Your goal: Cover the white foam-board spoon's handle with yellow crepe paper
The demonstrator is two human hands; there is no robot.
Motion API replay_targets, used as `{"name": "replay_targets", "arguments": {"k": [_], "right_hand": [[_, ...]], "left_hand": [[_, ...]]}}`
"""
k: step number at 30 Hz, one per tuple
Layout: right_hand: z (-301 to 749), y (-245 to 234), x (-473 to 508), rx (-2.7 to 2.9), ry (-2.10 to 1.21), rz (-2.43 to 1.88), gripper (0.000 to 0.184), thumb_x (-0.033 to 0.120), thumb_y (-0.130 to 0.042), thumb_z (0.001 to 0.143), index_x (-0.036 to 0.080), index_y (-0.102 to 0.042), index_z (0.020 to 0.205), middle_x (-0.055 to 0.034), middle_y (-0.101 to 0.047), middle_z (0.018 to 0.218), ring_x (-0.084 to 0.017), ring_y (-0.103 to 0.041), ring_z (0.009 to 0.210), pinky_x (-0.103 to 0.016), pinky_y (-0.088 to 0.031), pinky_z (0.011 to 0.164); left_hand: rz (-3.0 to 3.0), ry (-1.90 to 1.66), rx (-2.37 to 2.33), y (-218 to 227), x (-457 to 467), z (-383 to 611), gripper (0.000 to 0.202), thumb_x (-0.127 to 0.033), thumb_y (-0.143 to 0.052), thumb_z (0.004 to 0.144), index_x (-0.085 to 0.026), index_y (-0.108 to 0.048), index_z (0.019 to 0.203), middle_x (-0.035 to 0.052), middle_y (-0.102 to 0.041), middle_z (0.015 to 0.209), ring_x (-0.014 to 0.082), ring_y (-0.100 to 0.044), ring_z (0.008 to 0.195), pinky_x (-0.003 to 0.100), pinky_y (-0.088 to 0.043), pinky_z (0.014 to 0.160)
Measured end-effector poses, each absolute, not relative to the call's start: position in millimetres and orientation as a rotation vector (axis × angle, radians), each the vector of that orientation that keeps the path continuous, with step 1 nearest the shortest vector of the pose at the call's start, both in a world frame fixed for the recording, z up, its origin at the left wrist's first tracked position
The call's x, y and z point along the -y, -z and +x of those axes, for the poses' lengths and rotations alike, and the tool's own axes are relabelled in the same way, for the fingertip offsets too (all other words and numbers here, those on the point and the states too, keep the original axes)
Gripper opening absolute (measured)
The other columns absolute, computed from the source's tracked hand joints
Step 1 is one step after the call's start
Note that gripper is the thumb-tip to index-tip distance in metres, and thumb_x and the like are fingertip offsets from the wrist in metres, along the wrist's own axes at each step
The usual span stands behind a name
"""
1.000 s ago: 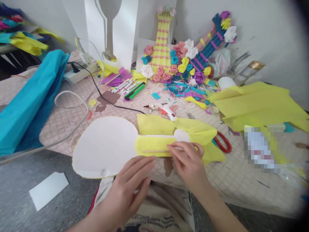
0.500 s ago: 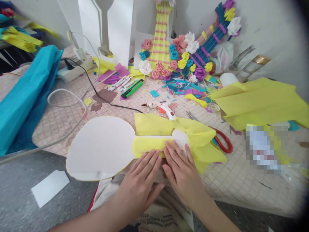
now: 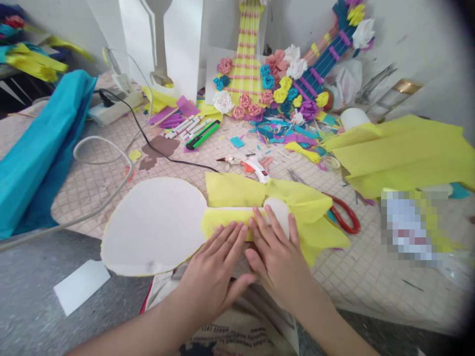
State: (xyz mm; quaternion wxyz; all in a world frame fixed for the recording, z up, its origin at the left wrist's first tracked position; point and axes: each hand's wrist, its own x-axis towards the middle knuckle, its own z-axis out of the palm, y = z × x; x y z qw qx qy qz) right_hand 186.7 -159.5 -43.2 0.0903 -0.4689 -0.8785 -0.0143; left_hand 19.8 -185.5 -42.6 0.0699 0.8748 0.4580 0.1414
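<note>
A white guitar-shaped board (image 3: 156,225) lies at the table's near edge, its wide rounded body to the left. Yellow crepe paper (image 3: 218,217) is folded over its narrow neck, and a further yellow flap (image 3: 235,190) spreads out behind it. Flat on the folded paper rest the fingers of my left hand (image 3: 217,264), stretched out. My right hand (image 3: 276,257) lies just beside it with fingers spread, across the neck and the small white head end (image 3: 278,210). Loose yellow paper (image 3: 311,212) fans out to the right of that end.
Behind the board lie a glue gun (image 3: 256,165), red-handled scissors (image 3: 345,215), a green cutter knife (image 3: 204,135) and several markers (image 3: 185,126). Paper-flowered guitars (image 3: 247,64) lean at the wall. Blue paper (image 3: 44,153) and a white cable (image 3: 111,195) are on the left.
My fingers have shifted slightly up the folded yellow paper, toward the far edge of the neck. The fold's raised edge is now mostly under my fingers.
</note>
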Motion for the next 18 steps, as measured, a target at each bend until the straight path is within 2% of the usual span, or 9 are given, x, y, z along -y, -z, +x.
{"name": "replay_targets", "arguments": {"k": [4, 7, 18], "right_hand": [[187, 42, 158, 2.614, 0.043, -1.430, 0.047, 0.039, -0.028, 0.090, 0.015, -0.043, 0.128, -0.0032, -0.028, 0.143, -0.027, -0.012, 0.133, -0.056, -0.002, 0.104], [187, 43, 157, 2.597, 0.035, -1.452, 0.046, 0.038, -0.027, 0.091, 0.017, -0.042, 0.129, -0.0022, -0.027, 0.143, -0.028, -0.011, 0.133, -0.058, -0.002, 0.103], [180, 46, 149, 2.484, 0.078, -1.447, 0.045, 0.038, -0.033, 0.089, 0.019, -0.043, 0.128, -0.0069, -0.036, 0.139, -0.033, -0.020, 0.131, -0.064, -0.005, 0.100]], "left_hand": [[2.597, -0.442, -1.355, 43, 182, 18, 0.064, -0.042, -0.035, 0.087, -0.002, -0.022, 0.135, 0.0146, -0.036, 0.138, 0.0208, -0.025, 0.130, 0.040, -0.032, 0.103], [2.552, -0.457, -1.348, 44, 181, 17, 0.064, -0.040, -0.035, 0.087, -0.003, -0.019, 0.136, 0.0151, -0.036, 0.138, 0.0203, -0.025, 0.130, 0.040, -0.031, 0.104], [2.451, -0.455, -1.379, 44, 175, 15, 0.070, -0.045, -0.036, 0.085, -0.001, -0.017, 0.136, 0.0188, -0.034, 0.138, 0.0266, -0.027, 0.129, 0.044, -0.031, 0.103]]}}
